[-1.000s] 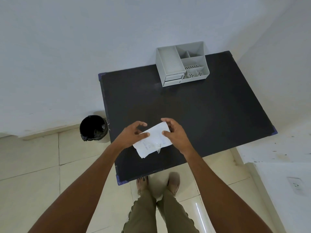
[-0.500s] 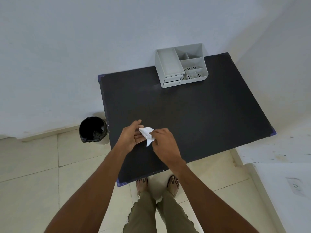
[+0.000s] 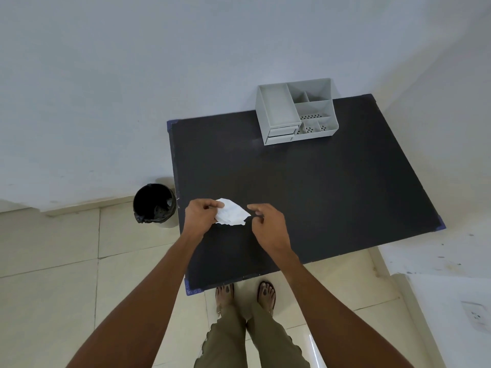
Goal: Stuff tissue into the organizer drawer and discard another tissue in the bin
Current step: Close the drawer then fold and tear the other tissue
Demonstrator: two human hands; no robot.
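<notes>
We see a black tabletop (image 3: 332, 197) with blue caps at its corners, standing on a pale tiled floor (image 3: 53, 288) against a white wall. Directly on the tabletop stands only a grey organizer (image 3: 276, 110), set at the far edge toward the far right corner, its two small drawers (image 3: 281, 135) closed and facing the near edge and its open compartments on the right. On the floor, just beside the tabletop's left edge near its middle, we see a round bin (image 3: 155, 205) lined with a black bag.
</notes>
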